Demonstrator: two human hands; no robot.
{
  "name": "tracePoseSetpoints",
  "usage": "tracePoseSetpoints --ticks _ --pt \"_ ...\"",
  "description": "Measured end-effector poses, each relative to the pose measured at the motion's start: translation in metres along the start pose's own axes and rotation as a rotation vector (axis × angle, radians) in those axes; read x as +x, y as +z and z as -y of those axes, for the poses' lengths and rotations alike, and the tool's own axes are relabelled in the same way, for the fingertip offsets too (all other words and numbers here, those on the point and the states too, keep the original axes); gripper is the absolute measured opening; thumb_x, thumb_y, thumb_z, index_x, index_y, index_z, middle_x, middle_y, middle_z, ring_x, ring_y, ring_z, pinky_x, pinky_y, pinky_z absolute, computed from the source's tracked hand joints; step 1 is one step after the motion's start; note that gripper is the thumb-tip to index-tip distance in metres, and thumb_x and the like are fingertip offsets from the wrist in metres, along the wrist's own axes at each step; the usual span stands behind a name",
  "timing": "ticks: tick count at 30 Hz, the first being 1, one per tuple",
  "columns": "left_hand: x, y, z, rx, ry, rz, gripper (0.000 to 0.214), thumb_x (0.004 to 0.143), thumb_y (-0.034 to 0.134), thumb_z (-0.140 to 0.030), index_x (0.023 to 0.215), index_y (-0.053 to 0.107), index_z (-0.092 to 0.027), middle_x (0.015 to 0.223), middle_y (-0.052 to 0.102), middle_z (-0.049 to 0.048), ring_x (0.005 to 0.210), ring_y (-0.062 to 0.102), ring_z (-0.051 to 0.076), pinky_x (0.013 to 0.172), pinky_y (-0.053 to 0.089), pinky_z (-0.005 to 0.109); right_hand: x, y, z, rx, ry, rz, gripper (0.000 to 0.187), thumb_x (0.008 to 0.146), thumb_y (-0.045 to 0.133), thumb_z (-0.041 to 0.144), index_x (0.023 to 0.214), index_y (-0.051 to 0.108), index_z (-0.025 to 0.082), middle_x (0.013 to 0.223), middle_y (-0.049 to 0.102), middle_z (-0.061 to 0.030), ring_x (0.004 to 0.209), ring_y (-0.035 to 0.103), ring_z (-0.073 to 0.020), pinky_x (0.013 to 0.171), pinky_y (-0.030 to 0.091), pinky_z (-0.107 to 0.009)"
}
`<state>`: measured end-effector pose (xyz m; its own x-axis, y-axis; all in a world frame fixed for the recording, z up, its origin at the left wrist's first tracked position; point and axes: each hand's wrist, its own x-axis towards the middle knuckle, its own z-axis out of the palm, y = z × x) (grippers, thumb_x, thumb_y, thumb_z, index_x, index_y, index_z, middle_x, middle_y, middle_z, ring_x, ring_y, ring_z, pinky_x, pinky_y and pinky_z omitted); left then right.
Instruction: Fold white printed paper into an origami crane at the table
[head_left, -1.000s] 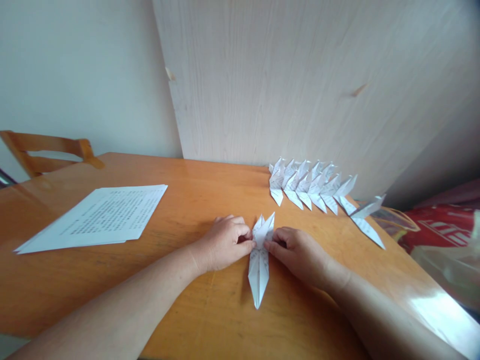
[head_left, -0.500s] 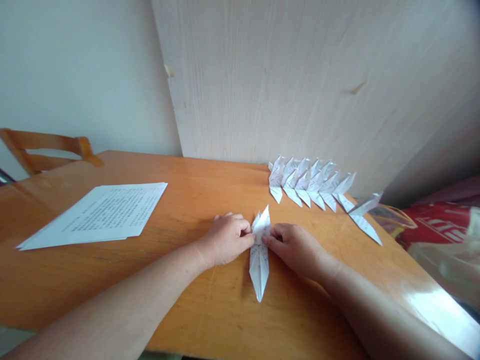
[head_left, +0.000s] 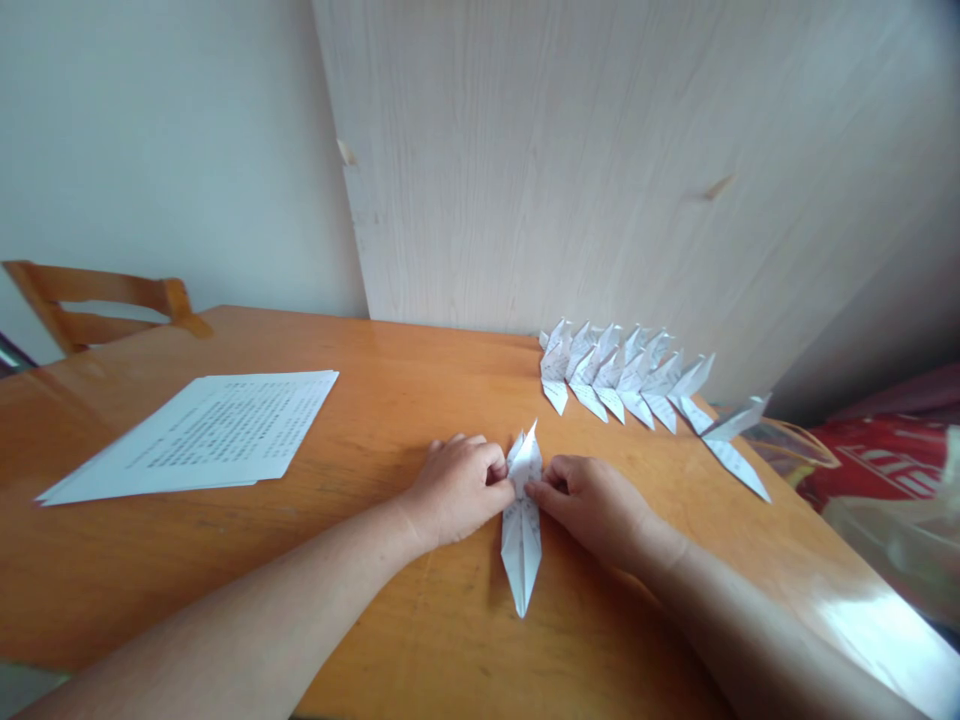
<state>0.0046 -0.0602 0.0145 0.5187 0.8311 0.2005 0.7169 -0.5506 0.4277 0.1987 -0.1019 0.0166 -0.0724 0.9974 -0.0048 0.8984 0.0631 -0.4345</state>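
A long, narrow piece of folded paper (head_left: 521, 555), white with print on it, lies in front of me with pointed ends. Its near end rests flat toward me, while the far part rises in points between my hands. My left hand (head_left: 461, 490) pinches its left edge near the middle, fingers curled. Opposite it, my right hand (head_left: 596, 505) grips the right edge between thumb and bent fingers. The undersides of the fold are hidden.
Several similar folded paper pieces (head_left: 626, 380) stand in rows at the back right, with one piece (head_left: 739, 465) apart. Printed sheets (head_left: 225, 430) lie at left on the wooden table (head_left: 420, 390). A chair (head_left: 105, 290) stands beyond; a red bag (head_left: 885, 455) is at right.
The whole view has shifted slightly, so everything sits a little lower. Both hands keep their hold on the folded paper, and its upper tip looks slightly narrower.
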Motion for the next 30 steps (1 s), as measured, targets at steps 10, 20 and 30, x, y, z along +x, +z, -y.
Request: tracePoseSetpoints --ticks 10,20,30 --pt "-0.0008 -0.0013 0.0016 -0.156 -0.079 0.001 0.014 0.077 0.067 -0.027 0.080 0.054 -0.023 0.079 0.065 -0.0041 0.078 0.057 0.018 0.068 0.036 0.030 -0.0014 0.0013 0.0023 -0.012 0.022 -0.025 0.026 0.086 0.058 0.040 0.067 0.058 0.021 0.065 0.063 0.0000 0.058 0.051 -0.0144 0.052 0.027 -0.027" --pt "-0.0020 -0.0028 0.0025 -0.165 -0.016 0.033 0.010 0.082 0.068 -0.028 0.082 0.059 -0.024 0.082 0.067 -0.0057 0.087 0.058 0.019 0.076 0.034 0.033 -0.0041 0.0019 0.0001 -0.007 0.011 -0.056 0.018 0.085 0.061 0.036 0.077 0.053 0.022 0.067 0.063 0.0010 0.058 0.051 -0.0143 0.052 0.027 -0.027" --pt "-0.0030 0.0002 0.0048 -0.158 0.025 -0.004 0.012 0.081 0.071 -0.026 0.086 0.061 -0.024 0.088 0.067 -0.0037 0.089 0.059 0.019 0.077 0.036 0.033 -0.0056 0.0020 0.0013 0.003 0.003 -0.076 0.015 0.085 0.061 0.033 0.080 0.052 0.022 0.068 0.063 0.0011 0.058 0.052 -0.0144 0.052 0.026 -0.027"
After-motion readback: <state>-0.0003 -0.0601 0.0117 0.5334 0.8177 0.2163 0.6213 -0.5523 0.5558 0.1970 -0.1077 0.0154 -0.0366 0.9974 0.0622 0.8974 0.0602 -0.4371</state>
